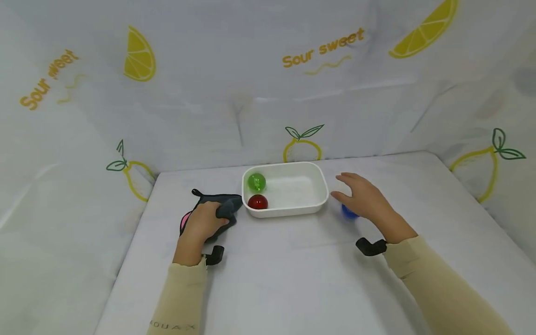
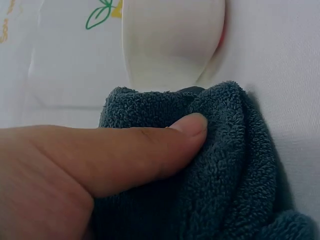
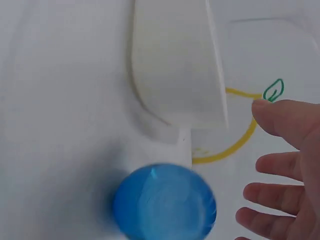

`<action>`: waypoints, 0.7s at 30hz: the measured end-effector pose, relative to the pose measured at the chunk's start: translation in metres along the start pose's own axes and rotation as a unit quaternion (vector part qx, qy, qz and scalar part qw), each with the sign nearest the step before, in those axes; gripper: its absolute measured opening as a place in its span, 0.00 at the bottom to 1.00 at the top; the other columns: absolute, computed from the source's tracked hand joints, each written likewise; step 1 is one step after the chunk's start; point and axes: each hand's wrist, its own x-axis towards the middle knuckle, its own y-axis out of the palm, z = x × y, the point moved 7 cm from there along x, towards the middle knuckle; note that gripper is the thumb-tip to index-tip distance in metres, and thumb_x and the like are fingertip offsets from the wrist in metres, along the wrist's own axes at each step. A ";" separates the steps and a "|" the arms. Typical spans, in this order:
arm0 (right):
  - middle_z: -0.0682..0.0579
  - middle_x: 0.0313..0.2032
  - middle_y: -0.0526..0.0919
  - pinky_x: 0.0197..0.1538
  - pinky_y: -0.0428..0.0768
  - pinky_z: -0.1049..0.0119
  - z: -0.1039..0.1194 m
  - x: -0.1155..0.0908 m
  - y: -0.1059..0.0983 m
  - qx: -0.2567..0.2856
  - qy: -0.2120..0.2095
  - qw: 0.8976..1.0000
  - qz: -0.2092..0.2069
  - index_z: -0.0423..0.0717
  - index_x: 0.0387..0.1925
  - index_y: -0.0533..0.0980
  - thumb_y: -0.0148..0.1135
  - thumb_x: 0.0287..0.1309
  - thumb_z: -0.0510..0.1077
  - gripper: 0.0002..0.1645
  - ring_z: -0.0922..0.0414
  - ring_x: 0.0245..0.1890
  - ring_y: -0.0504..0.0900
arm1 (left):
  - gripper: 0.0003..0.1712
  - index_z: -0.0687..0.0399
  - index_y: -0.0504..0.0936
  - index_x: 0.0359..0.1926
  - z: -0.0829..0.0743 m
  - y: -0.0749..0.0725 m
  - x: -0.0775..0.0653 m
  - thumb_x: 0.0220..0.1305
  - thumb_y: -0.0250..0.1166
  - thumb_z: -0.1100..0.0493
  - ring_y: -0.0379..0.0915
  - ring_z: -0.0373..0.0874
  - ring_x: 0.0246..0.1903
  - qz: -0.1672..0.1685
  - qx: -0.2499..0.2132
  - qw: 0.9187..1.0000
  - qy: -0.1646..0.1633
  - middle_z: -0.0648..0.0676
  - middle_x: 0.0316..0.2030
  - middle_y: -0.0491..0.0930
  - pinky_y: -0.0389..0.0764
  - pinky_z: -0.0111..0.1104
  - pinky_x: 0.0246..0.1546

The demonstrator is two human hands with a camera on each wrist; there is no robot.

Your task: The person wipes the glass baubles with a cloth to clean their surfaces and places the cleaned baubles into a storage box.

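At the left, my left hand [image 1: 205, 221] pinches a raised fold of a dark blue-grey terry towel [image 1: 229, 208]. The thumb [image 2: 150, 150] lies across the fold in the left wrist view, while the other fingers are hidden there. The towel has a small hanging loop and a pink patch at its edge. My right hand [image 1: 363, 197] is held with spread fingers and nothing between them. Partly hidden beneath it in the head view is a blue ball [image 1: 348, 212], translucent in the right wrist view and apart from the visible fingertips.
Between the hands stands a white rectangular tray [image 1: 297, 211] near the back of the white-covered table [image 1: 289, 274]. A green ball [image 1: 257, 182] and a red ball [image 1: 257, 202] lie at its left end. Behind rises a lemon-printed cloth [image 1: 201, 111].
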 end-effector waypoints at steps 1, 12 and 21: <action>0.34 0.71 0.61 0.68 0.59 0.36 -0.009 -0.004 0.002 -0.008 0.017 1.000 0.011 0.37 0.70 0.63 0.55 0.68 0.61 0.41 0.35 0.71 0.57 | 0.28 0.60 0.80 0.57 0.000 -0.001 -0.001 0.58 0.73 0.54 0.76 0.61 0.56 -0.001 0.007 1.000 0.001 0.64 0.57 0.79 0.75 0.55 0.56; 0.28 0.63 0.69 0.60 0.68 0.33 -0.054 -0.035 0.017 -0.021 0.099 0.993 0.057 0.32 0.65 0.68 0.58 0.57 0.73 0.53 0.30 0.64 0.65 | 0.25 0.54 0.79 0.59 0.007 -0.034 -0.021 0.64 0.67 0.48 0.77 0.62 0.53 -0.014 0.008 1.000 -0.008 0.63 0.56 0.80 0.78 0.56 0.46; 0.30 0.60 0.75 0.61 0.70 0.36 -0.058 -0.040 0.032 0.057 0.066 0.996 0.009 0.35 0.65 0.67 0.68 0.56 0.58 0.44 0.32 0.61 0.71 | 0.25 0.53 0.82 0.50 0.002 -0.068 -0.048 0.65 0.63 0.39 0.80 0.53 0.43 -0.093 -0.108 0.989 0.037 0.59 0.46 0.84 0.80 0.48 0.43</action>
